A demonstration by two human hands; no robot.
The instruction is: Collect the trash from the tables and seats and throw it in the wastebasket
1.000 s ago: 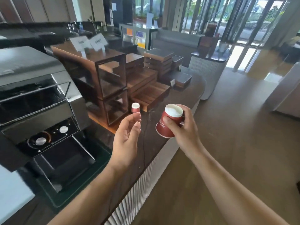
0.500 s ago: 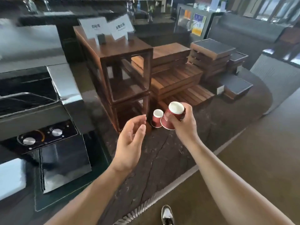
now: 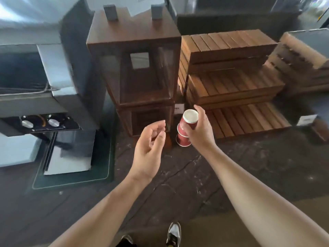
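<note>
red cup held over a second cup on the counter

the right hand (image 3: 201,129) grips an upside-down red paper cup (image 3: 187,122), fingers curled round its side, white base up. just beneath it a second red cup (image 3: 183,140) stands inverted on the dark counter (image 3: 178,175). the two look nested, though blur makes that hard to tell. the left hand (image 3: 148,148) hovers beside them, fingers loosely bent and holding nothing. behind the cups are a wooden display case (image 3: 135,68) and slatted wooden risers (image 3: 240,86).
</note>
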